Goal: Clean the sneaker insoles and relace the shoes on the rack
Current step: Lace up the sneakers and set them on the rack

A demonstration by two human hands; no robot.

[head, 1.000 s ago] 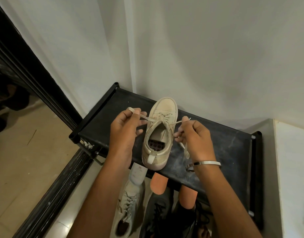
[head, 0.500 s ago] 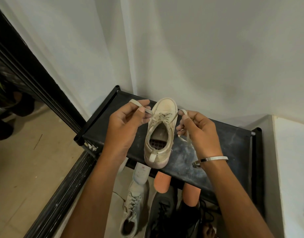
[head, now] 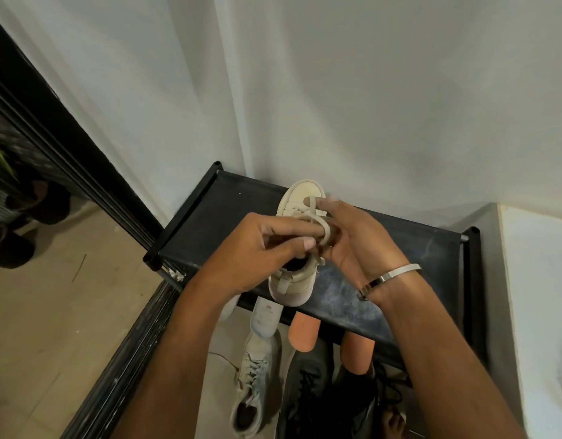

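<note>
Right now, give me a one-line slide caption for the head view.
Both hands tie the lace of a cream sneaker on the black rack.

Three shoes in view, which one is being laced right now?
The cream sneaker on the rack's top shelf; both hands hold its lace. The pale sneaker and black shoe sit below on the floor, untouched.

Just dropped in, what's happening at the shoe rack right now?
A person is tying the lace of a cream sneaker standing on the black rack's top shelf. Both hands, left and right, meet over the shoe's opening with the lace looped between the fingers. More shoes sit below.
</note>
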